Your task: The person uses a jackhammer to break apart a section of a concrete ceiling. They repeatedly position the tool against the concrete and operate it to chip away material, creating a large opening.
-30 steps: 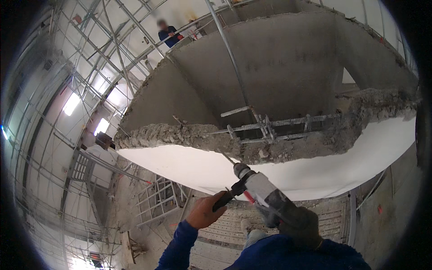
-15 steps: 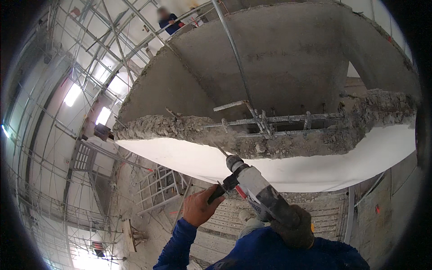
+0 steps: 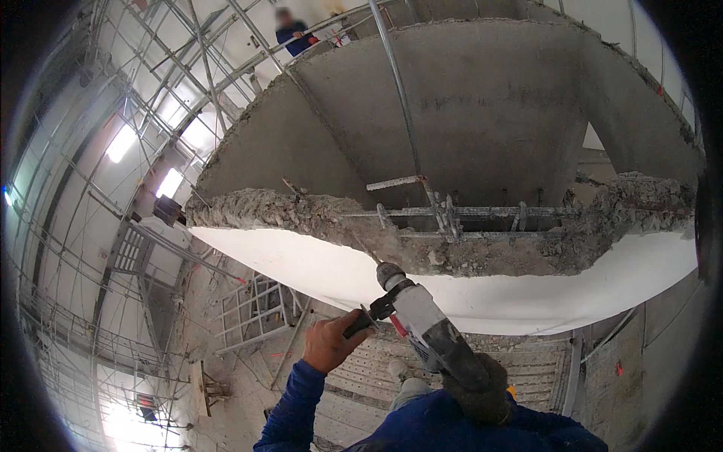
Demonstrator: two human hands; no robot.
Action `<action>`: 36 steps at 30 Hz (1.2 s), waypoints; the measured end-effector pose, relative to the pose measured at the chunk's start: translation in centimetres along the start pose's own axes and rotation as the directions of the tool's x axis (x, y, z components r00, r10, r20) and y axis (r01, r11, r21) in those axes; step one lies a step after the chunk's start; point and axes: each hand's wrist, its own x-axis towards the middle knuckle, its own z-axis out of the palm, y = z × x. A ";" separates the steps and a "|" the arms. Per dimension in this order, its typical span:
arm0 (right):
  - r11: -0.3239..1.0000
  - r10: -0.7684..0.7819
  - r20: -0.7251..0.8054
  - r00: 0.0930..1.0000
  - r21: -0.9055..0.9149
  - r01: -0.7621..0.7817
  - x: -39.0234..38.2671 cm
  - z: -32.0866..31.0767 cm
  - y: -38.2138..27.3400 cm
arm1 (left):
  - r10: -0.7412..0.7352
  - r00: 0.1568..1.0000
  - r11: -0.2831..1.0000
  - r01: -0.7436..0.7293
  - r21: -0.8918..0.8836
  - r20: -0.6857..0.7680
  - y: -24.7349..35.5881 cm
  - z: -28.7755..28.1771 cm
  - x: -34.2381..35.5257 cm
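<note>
A rotary hammer drill (image 3: 424, 310), grey with a dark rear, is held between my two hands. My bare left hand (image 3: 328, 343) is closed round its black side handle (image 3: 358, 324). At the rear grip, my gloved right hand (image 3: 486, 393) is wrapped round the tool, its fingers partly hidden. The thin drill bit (image 3: 367, 251) points up and left against the broken top edge of a concrete wall (image 3: 279, 211); its tip is hard to make out. Bare reinforcing bars (image 3: 482, 213) run along the broken-out stretch, just right of the bit. The wall's near face (image 3: 520, 301) is smooth and white.
Behind the broken edge lies a deep grey concrete hollow (image 3: 482, 98), with a scaffold pole (image 3: 395, 83) slanting into it. Scaffolding (image 3: 203, 75) fills the left. A person (image 3: 292, 34) is at the far rim. Slotted metal planks (image 3: 361, 392) and a metal frame (image 3: 256, 313) lie below.
The view has tilted slightly, so the wall sits a little lower in it. Both hands keep their hold on the drill, and its bit stays at the broken edge.
</note>
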 end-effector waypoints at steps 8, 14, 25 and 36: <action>0.995 0.045 -0.039 0.998 0.090 -0.041 0.1 1.0 -0.9 | -0.047 0.998 0.999 0.046 0.020 0.031 -0.6 -0.1 0.1; 0.989 0.068 -0.006 0.998 0.134 -0.066 0.6 1.7 1.2 | -0.046 0.998 0.999 0.046 0.016 0.045 -1.3 0.2 0.6; 0.996 -0.028 -0.011 1.000 0.080 0.029 -0.4 3.9 3.0 | 0.013 0.999 1.000 -0.014 0.015 0.047 -2.8 -0.8 1.2; 0.971 -0.051 -0.062 0.997 -0.235 0.035 -3.7 8.1 -0.8 | 0.127 0.992 0.992 -0.126 -0.010 0.015 -6.8 -1.1 0.1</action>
